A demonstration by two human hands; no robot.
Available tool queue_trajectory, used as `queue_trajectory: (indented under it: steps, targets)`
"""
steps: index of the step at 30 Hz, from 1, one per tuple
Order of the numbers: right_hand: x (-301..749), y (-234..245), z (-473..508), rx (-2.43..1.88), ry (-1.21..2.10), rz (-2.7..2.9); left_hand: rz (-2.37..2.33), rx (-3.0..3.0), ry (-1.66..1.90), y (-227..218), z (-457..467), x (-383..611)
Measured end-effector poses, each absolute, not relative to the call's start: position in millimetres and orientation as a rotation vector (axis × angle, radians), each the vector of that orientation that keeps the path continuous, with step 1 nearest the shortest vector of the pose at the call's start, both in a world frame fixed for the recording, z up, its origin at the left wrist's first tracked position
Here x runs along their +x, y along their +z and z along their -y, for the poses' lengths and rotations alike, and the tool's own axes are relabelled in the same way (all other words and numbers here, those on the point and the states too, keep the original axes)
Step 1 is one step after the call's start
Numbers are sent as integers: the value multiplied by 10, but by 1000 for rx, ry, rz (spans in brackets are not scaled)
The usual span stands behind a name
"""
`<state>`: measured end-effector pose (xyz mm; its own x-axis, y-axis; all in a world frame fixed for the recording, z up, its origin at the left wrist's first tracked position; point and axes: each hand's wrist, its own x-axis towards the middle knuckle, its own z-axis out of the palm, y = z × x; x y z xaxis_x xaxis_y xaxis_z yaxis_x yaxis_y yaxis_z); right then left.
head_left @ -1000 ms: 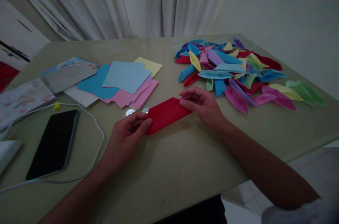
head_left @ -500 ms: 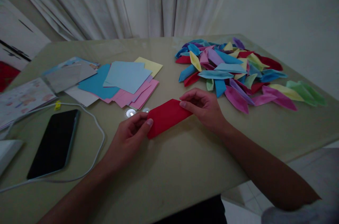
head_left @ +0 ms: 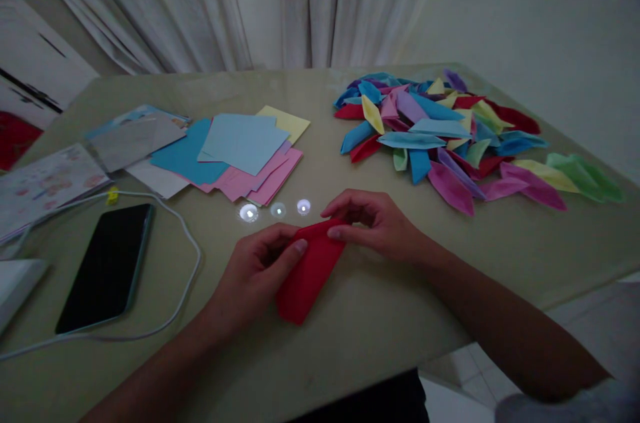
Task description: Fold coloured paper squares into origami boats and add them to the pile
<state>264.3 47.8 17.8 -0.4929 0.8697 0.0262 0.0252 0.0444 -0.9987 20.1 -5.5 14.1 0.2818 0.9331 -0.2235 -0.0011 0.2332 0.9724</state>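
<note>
A piece of folded red paper (head_left: 310, 279) is held between both hands above the near middle of the table, its long side slanting down toward me. My left hand (head_left: 257, 263) pinches its left edge, thumb on top and fingers behind. At the upper right corner, my right hand (head_left: 373, 226) grips the paper between thumb and curled fingers. The far edge of the paper runs between the two thumbs. Parts of the fingers are hidden behind the sheet.
Many folded paper pieces (head_left: 425, 133) in mixed colours are heaped at the back right. Flat coloured sheets (head_left: 245, 143) lie spread left of centre. A phone (head_left: 107, 269) rests at the left inside a looped white cable (head_left: 195, 269). A printed packet (head_left: 50, 186) lies behind it.
The red paper has turned from lying crosswise to pointing toward me, and has come lower. Both hands have moved closer together, the right one sliding left and down.
</note>
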Motion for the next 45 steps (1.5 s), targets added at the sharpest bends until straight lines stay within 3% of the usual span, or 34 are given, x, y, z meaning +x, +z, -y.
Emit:
queue_trajectory:
  steps: [6, 13, 24, 31, 45]
  targets:
    - [2639, 173, -462, -900, 1595, 1597, -991, 1054, 788, 131, 102, 241]
    - [2540, 121, -392, -909, 1697, 1498, -1130, 1029, 1002, 119, 152, 326]
    - [2596, 199, -427, -980, 1547, 1629, -1140, 1245, 921, 122, 134, 311]
    - [2618, 231, -420, -968, 1843, 1767, -1267, 1250, 1038, 135, 124, 275]
    - [2690, 253, -513, -1017, 1643, 2101, -1267, 1331, 1052, 104, 64, 230]
